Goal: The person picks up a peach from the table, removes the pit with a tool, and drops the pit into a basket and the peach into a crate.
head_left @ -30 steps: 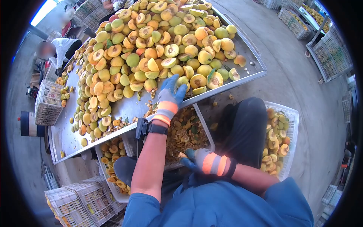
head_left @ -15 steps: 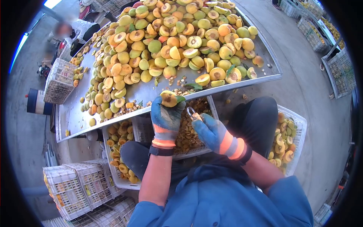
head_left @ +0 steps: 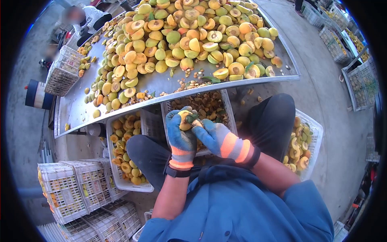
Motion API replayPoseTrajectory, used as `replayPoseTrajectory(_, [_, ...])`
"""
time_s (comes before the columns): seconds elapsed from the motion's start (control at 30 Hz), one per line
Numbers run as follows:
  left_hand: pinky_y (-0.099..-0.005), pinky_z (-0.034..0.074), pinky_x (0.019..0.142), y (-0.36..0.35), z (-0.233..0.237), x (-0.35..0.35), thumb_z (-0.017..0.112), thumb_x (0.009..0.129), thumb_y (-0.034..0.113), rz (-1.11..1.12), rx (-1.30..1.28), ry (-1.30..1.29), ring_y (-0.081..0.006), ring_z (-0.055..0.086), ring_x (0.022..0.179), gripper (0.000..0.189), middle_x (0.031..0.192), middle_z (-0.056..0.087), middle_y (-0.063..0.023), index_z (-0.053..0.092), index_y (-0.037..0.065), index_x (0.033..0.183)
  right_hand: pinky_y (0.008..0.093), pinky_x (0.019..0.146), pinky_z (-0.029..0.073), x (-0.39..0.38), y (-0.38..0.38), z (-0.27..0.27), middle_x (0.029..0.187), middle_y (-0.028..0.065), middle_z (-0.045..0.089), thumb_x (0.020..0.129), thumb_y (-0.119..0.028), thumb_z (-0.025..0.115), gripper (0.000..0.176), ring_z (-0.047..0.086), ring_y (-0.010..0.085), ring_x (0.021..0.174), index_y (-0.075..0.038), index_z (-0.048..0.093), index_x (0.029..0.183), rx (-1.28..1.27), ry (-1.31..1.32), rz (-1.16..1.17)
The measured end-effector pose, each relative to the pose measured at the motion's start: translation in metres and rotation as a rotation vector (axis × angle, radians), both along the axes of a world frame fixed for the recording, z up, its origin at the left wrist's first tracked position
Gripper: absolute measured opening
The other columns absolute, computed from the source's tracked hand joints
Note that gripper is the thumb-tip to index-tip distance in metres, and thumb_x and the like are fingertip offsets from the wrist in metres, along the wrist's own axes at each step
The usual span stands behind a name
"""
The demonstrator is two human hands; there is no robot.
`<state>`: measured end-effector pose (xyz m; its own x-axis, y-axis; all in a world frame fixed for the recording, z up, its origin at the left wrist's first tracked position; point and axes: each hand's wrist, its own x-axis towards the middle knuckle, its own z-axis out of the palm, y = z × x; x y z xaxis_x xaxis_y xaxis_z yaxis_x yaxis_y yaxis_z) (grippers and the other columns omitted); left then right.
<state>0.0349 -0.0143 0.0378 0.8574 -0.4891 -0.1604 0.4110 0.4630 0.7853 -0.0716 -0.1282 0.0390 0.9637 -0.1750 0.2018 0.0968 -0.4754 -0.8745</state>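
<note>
Seen from the head camera, your gloved left hand [head_left: 181, 133] curls closed around a yellow fruit [head_left: 183, 122], raised in front of your lap, as your right hand [head_left: 217, 138] meets it from the side. The right hand's fingers are drawn together on a small tan piece [head_left: 196, 123], perhaps a tool's handle; its working end is hidden. What looks like a dark green leaf [head_left: 192, 118] lies against the fruit, between the two hands.

The likeliest trouble is a slip: juice on the gloves or a loose leaf under the fingers could let the fruit twist in your left hand. If whatever the right hand grips has an edge, a hard push could drive it into the left fingers close by. A dropped fruit could fall among the bits [head_left: 201, 101] in the crate [head_left: 229, 111] beneath and just beyond your left hand. Farther beyond both hands, the heaped pile [head_left: 181, 40] on the metal surface [head_left: 155, 83] could roll if knocked.
</note>
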Motion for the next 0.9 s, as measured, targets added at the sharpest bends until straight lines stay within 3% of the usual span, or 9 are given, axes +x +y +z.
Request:
replayPoseTrajectory(0.1, [-0.0477,0.058,0.099,0.004,-0.005,-0.003,0.049,0.102,0.022,-0.018,-0.146,0.099,-0.0322,0.069,0.11,0.034,0.117,0.068,-0.0172,0.056,0.003,0.13,0.0396,0.081,0.057,0.0,0.01,0.005,0.111,0.0241,0.067,0.11,-0.01,0.052,0.027,0.072,0.0378,0.094,0.006,0.063,0.13,0.38,0.114,-0.022])
replayPoseTrajectory(0.2, [-0.0497,0.057,0.1,0.002,-0.003,-0.01,0.046,0.101,0.024,0.035,-0.167,0.143,-0.0339,0.069,0.11,0.036,0.116,0.068,-0.0189,0.057,0.003,0.129,0.0456,0.08,0.056,-0.001,0.019,-0.011,0.102,0.0275,0.074,0.11,-0.03,0.054,0.036,0.072,0.0421,0.092,0.001,0.067,0.123,0.334,0.111,-0.082])
replayPoseTrajectory(0.3, [-0.0496,0.057,0.101,0.001,0.002,-0.018,0.047,0.101,0.026,0.076,-0.141,0.175,-0.0344,0.069,0.108,0.037,0.114,0.068,-0.0197,0.057,0.003,0.128,0.0458,0.079,0.056,-0.003,0.025,-0.007,0.097,0.0262,0.074,0.11,-0.029,0.054,0.035,0.072,0.0426,0.089,0.001,0.067,0.123,0.4,0.099,-0.152])
replayPoseTrajectory(0.47, [-0.0448,0.054,0.099,-0.004,0.006,-0.026,0.055,0.1,0.036,0.148,-0.042,0.242,-0.0343,0.065,0.108,0.041,0.113,0.065,-0.018,0.06,0.004,0.125,0.0475,0.077,0.056,-0.008,0.021,-0.004,0.097,0.0269,0.074,0.11,-0.028,0.053,0.033,0.072,0.0439,0.087,0.0,0.069,0.118,0.19,0.045,-0.078])
replayPoseTrajectory(0.57, [-0.0423,0.054,0.098,-0.002,-0.002,-0.025,0.054,0.104,0.035,0.081,0.018,0.129,-0.0303,0.065,0.104,0.036,0.111,0.064,-0.0159,0.06,0.004,0.121,0.0484,0.076,0.056,-0.008,0.023,-0.013,0.097,0.0266,0.074,0.109,-0.026,0.053,0.032,0.072,0.0441,0.086,0.0,0.07,0.116,0.169,0.083,-0.077])
replayPoseTrajectory(0.67, [-0.0411,0.055,0.097,-0.001,-0.012,-0.025,0.051,0.108,0.032,0.046,0.153,-0.151,-0.0279,0.064,0.1,0.03,0.108,0.064,-0.014,0.059,0.005,0.119,0.0489,0.075,0.056,-0.005,0.022,-0.019,0.098,0.0257,0.074,0.108,-0.025,0.053,0.031,0.072,0.0441,0.086,-0.001,0.07,0.116,0.151,0.102,-0.072])
replayPoseTrajectory(0.77, [-0.0423,0.055,0.097,-0.005,-0.008,-0.03,0.049,0.11,0.034,0.097,0.031,0.014,-0.0271,0.064,0.1,0.032,0.108,0.063,-0.0132,0.058,0.006,0.12,0.0489,0.075,0.056,-0.01,0.027,-0.018,0.099,0.0249,0.074,0.108,-0.024,0.053,0.03,0.071,0.044,0.087,-0.001,0.068,0.119,0.078,0.034,-0.118])
replayPoseTrajectory(0.9, [-0.0434,0.057,0.097,-0.009,0.001,-0.035,0.045,0.112,0.039,0.16,0.046,-0.077,-0.027,0.066,0.104,0.036,0.112,0.063,-0.0125,0.057,0.006,0.123,0.0482,0.071,0.057,-0.015,0.031,-0.011,0.107,0.0279,0.066,0.099,-0.007,0.057,0.035,0.069,0.0436,0.083,0.008,0.062,0.129,-0.002,-0.087,-0.098])
